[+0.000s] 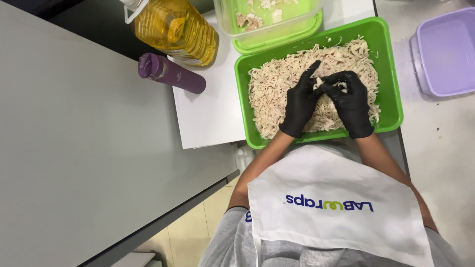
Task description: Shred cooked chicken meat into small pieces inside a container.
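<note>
A green tray holds a wide heap of pale shredded meat. Both hands wear black gloves and hover over the middle of the heap. My left hand and my right hand meet fingertip to fingertip. Between them they pinch one small piece of meat, just above the pile. The forearms are bare and reach in from the lower edge. A white cloth with a printed mark covers the chest below them.
A clear tub with a green lid and a few meat chunks stands behind the tray. A large bottle of yellow oil and a purple flask lie at the left on a white board. A lilac lidded box sits at the right.
</note>
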